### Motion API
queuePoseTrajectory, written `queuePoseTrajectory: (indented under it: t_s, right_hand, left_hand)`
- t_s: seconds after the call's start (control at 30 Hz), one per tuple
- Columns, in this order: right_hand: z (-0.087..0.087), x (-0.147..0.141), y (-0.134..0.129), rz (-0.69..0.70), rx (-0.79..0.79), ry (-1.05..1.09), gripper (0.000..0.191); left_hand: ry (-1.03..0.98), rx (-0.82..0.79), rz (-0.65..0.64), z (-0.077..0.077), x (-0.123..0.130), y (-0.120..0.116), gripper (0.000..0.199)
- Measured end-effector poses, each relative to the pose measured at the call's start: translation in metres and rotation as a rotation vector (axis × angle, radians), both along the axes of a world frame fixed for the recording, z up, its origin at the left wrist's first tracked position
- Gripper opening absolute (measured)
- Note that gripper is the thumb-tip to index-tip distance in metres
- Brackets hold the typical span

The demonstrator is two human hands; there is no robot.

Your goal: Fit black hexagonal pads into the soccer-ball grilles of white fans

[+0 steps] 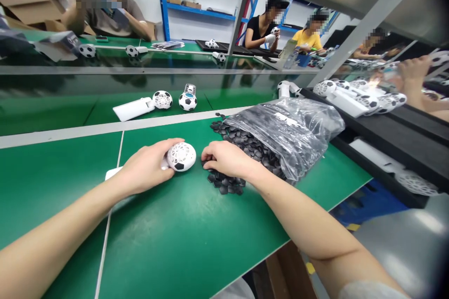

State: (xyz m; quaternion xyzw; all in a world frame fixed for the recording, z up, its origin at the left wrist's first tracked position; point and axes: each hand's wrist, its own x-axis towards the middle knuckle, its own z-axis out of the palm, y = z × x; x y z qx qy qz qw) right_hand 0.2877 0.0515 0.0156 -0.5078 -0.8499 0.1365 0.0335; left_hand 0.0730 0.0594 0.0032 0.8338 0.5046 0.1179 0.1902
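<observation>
My left hand (143, 166) is closed around a white handheld fan (181, 157) with a round, football-patterned head. Its openwork grille faces up, and one black pentagon shows on the near side. The fan's handle runs back under my palm, mostly hidden. To the right, the fingers of my right hand (224, 158) are pinched together at the edge of a heap of small black pentagon pieces (226, 183). A dark piece shows at the fingertips, partly covered. More pieces spill from the mouth of a clear plastic bag (294, 126) lying beyond my right wrist.
On the green strip beyond the pale rail lie a fan with a long white handle (133, 109) and another football-headed fan (188, 101). A black tray (386, 126) at right holds several fans. Co-workers sit across the line; another person's hand (414, 72) is at far right.
</observation>
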Motion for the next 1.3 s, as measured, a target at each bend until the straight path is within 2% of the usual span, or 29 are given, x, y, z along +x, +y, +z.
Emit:
queuePoseTrajectory:
  t_s: [0.07,0.17,0.3,0.4,0.47,0.57,0.67,0.77,0.93,1.03,1.17,1.23,1.3]
  right_hand:
    - [0.000,-0.010,-0.008,0.044,0.083,-0.127,0.002]
    - [-0.002,-0.024,-0.021,0.100,0.225,-0.316,0.012]
    - [-0.004,-0.027,-0.025,0.065,0.257,-0.353,0.015]
    - [-0.002,-0.015,-0.017,-0.010,0.256,-0.167,0.015]
    - [0.000,-0.009,-0.012,-0.021,0.225,0.145,0.015]
    - [0.000,-0.010,-0.010,0.045,0.115,0.627,0.011]
    - [-0.005,-0.016,-0.011,0.036,-0.032,0.839,0.010]
    - [-0.009,-0.020,-0.010,0.047,-0.123,0.864,0.011]
    - [-0.013,-0.020,-0.007,0.035,-0.041,0.847,0.013]
    - [-0.015,-0.023,-0.005,-0.002,-0.117,0.892,0.012]
    - [-0.017,-0.029,-0.002,-0.035,-0.242,0.924,0.013]
    - [-0.015,-0.026,0.001,-0.021,-0.263,0.902,0.012]
    - [-0.009,-0.016,0.005,-0.013,-0.235,0.839,0.012]
  left_hand:
    - [0.018,0.010,-0.021,0.002,0.001,-0.003,0.064]
    - [0.058,0.030,-0.062,0.007,0.002,-0.006,0.066]
    - [0.114,0.088,-0.062,0.009,0.000,-0.006,0.068]
    - [0.122,0.101,-0.066,0.007,-0.004,-0.003,0.069]
    - [0.127,0.097,-0.071,0.007,-0.005,-0.002,0.068]
    - [0.113,0.076,-0.064,0.007,-0.004,-0.003,0.067]
    - [0.070,0.072,-0.028,0.008,-0.001,-0.004,0.074]
    - [0.040,0.078,0.023,0.008,0.003,-0.005,0.076]
    - [0.006,0.088,0.035,0.010,0.006,-0.009,0.067]
    - [-0.033,0.081,0.032,0.009,0.008,-0.010,0.062]
    - [-0.106,-0.012,0.047,0.009,0.007,-0.008,0.061]
    - [-0.134,-0.053,0.029,0.009,0.005,-0.007,0.060]
    - [-0.137,-0.075,-0.043,0.009,0.002,-0.007,0.060]
